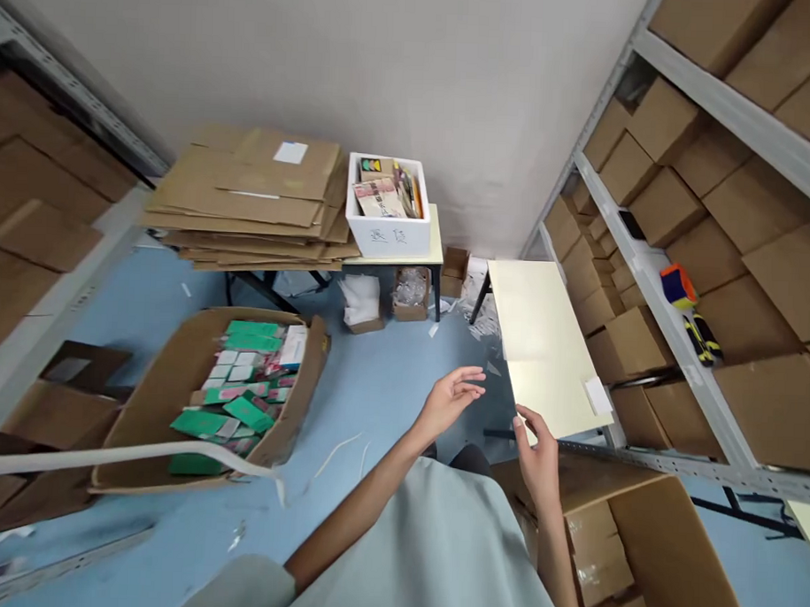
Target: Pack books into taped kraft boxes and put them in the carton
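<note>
My left hand (449,399) hovers over the blue floor, left of the pale yellow table (543,326). Its fingers are loosely bent and apart, with nothing in them. My right hand (538,454) is at the near left corner of that table, thumb and forefinger apart, holding nothing I can see. Whether it touches the tabletop I cannot tell. A small white box (597,396) lies at the table's right edge. Beside my right forearm stands a large open carton (685,543) with smaller taped boxes (599,549) inside.
Left on the floor is an open carton (150,392) of green and white packets (248,410). Flattened cardboard (249,201) and a white foam box (398,237) stand by the wall. Shelves of brown boxes (752,271) line the right; a white strap (140,454) crosses the lower left.
</note>
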Available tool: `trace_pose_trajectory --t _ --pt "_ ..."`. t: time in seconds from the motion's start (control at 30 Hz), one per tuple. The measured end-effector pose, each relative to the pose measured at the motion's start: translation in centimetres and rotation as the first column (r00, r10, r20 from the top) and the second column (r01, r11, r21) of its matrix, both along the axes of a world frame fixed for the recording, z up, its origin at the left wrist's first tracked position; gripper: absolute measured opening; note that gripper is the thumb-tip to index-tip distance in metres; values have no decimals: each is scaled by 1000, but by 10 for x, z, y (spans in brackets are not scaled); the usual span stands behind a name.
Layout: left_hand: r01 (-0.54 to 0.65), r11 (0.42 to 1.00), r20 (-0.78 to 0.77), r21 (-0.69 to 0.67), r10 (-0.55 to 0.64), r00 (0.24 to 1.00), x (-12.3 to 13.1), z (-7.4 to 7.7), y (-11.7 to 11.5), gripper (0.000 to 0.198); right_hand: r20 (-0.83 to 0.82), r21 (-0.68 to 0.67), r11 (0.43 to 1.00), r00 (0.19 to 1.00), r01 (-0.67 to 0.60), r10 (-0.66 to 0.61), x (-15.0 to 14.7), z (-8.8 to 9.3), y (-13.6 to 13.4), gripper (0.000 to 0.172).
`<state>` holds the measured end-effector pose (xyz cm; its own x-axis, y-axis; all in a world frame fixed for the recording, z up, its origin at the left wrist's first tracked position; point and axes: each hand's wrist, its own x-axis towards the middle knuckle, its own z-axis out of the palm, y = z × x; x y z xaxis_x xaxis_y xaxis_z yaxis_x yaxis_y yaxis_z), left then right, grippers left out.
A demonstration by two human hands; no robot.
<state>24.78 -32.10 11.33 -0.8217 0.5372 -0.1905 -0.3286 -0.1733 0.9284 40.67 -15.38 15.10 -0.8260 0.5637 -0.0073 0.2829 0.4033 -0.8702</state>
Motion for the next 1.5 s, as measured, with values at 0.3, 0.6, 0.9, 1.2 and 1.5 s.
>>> trace_pose_trajectory --t 0.3,0.6,0.9,1.2,1.5 --pt "-117 992 19 40 116 993 -125 0 -21 44 -18 -49 986 987 -161 161 -178 -5 -23 40" --pt "-318 946 -56 -53 316 947 -297 23 -50 41 -85 -69 907 908 -415 409 -396 3 -15 38" --pt "-539 826 -62 -168 537 842 -388 22 -88 45 -66 -17 749 748 -662 660 -582 22 -25 35" --pt "-599 794 12 -99 603 797 -484 -15 -152 42 1 -57 710 711 -702 703 -677 -5 -100 36" --pt "-471 882 57 -11 471 880 -595 -24 -214 40 105 4 803 798 -596 593 -748 -12 -155 48"
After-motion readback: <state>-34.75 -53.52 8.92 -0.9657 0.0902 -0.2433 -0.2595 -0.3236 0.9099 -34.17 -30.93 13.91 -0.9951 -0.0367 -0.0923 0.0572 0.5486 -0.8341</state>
